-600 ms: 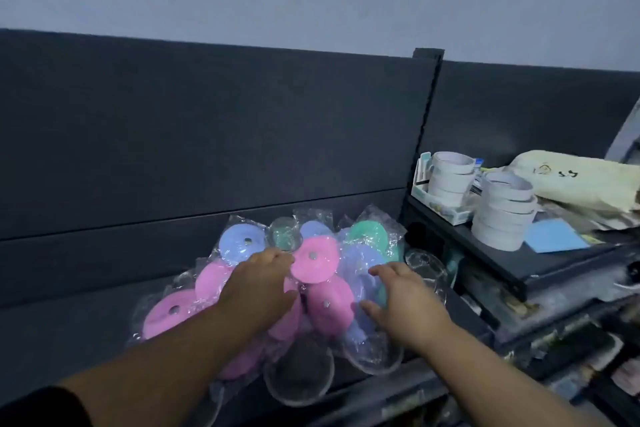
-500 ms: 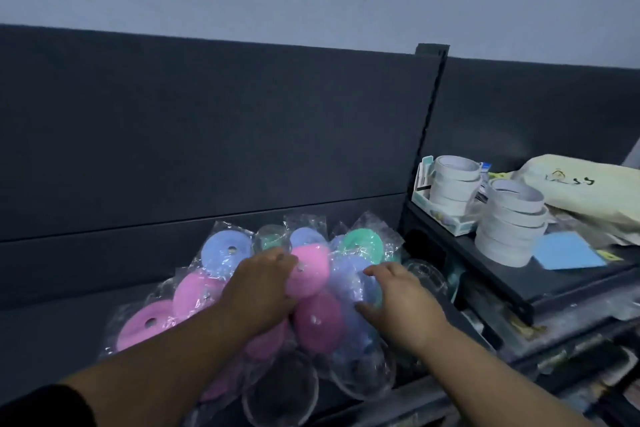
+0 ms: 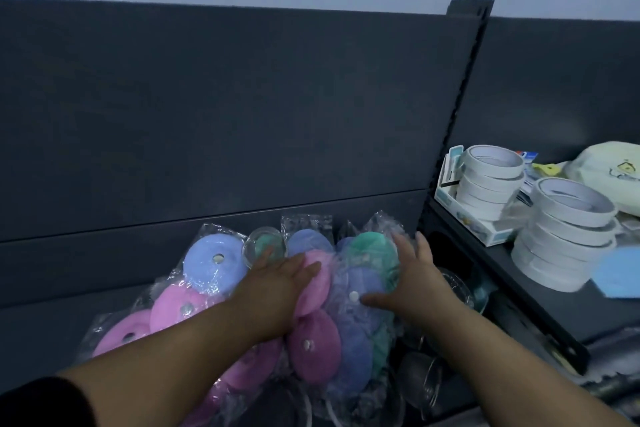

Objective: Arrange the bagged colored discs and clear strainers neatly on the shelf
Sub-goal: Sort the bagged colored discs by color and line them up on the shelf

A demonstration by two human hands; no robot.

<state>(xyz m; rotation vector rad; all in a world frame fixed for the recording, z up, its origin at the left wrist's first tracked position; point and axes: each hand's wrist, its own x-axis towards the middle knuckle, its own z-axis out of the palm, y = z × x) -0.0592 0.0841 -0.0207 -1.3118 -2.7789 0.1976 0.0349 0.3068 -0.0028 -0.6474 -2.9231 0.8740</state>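
Observation:
Clear bags of colored discs lie in overlapping rows on the dark shelf (image 3: 41, 329): a light blue disc (image 3: 212, 262), pink discs (image 3: 176, 305), purple-blue discs (image 3: 360, 291) and a green disc (image 3: 372, 250). My left hand (image 3: 277, 282) rests flat on a pink bagged disc (image 3: 318, 274), fingers straight. On the purple and green bags lies my right hand (image 3: 412, 279), fingers spread, thumb on the purple one. A clear strainer (image 3: 265, 246) leans at the back between the bags. More clear strainers (image 3: 420, 381) lie at the front right.
A dark back panel (image 3: 225, 114) rises behind the shelf. An upright post (image 3: 460, 107) divides it from the right-hand shelf (image 3: 540, 308), which carries two stacks of white tape rolls (image 3: 562, 236), a blue pad (image 3: 616, 274) and a pale pouch (image 3: 613, 166).
Both hands have opened and moved farther back over the bags; the right hand now reaches the green disc. The camera has shifted closer and to the left.

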